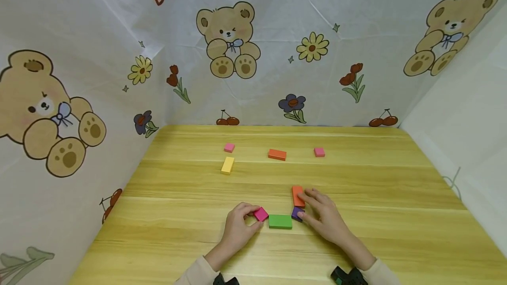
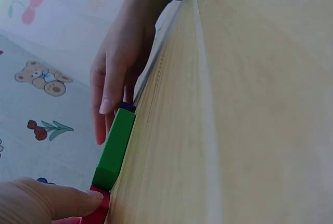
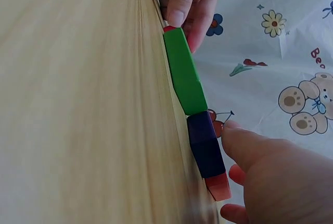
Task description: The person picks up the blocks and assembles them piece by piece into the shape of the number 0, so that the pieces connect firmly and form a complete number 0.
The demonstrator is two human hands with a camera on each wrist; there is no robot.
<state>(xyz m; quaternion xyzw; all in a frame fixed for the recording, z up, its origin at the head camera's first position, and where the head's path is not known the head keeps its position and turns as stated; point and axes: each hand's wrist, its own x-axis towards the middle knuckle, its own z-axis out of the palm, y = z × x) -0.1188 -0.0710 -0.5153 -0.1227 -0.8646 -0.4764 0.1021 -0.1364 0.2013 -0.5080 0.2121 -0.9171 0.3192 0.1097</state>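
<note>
My left hand (image 1: 239,227) pinches a magenta block (image 1: 261,214) between thumb and fingertips, with the block turned at an angle. Close by its right corner lies a green block (image 1: 280,221), long side across the table. A small purple block (image 1: 297,213) lies at the green block's right end, slightly turned. Above the purple one, an orange block (image 1: 298,196) points away from me. My right hand (image 1: 325,218) is at the right side of these two, index fingertip at the orange block and thumb at the purple block (image 3: 205,143), fingers loosely bent.
Farther back on the wooden table (image 1: 190,179) lie a yellow block (image 1: 227,166), a pink block (image 1: 229,147), another orange block (image 1: 277,155) and a second pink block (image 1: 319,152). A bear-printed cloth (image 1: 269,91) hangs behind the table's back edge and along the left.
</note>
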